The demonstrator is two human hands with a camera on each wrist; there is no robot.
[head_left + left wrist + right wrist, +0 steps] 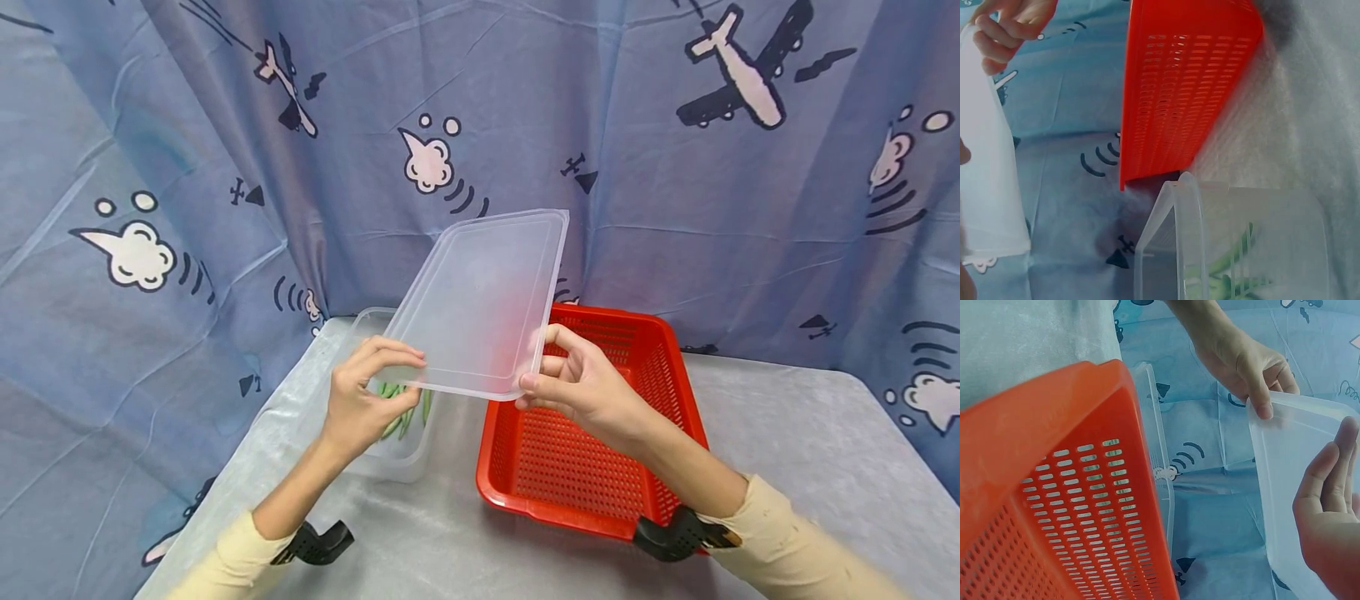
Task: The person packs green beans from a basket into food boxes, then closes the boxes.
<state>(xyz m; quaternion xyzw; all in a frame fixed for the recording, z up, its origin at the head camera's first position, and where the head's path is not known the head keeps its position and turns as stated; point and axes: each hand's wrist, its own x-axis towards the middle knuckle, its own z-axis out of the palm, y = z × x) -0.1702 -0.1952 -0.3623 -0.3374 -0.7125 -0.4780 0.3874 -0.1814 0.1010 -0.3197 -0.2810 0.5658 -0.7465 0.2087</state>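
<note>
A translucent plastic lid (pixel 480 292) is held up and tilted above the table. My left hand (pixel 372 392) pinches its near left corner between thumb and fingers. At the near right corner, my right hand (pixel 577 379) grips the edge with the thumb in front. Below the left hand stands a clear plastic container (pixel 408 467), partly hidden by the lid and that hand. Green bean-like pods (pixel 401 425) lie inside it. In the right wrist view both hands show on the lid (pixel 1291 469).
A red perforated plastic basket (pixel 577 517) stands right of the container, under my right forearm. Both rest on a pale cloth-covered table (pixel 780 433). Behind them hangs a blue curtain (pixel 510 108) with airplane prints. A black wrist device (pixel 322 543) sits on each sleeve.
</note>
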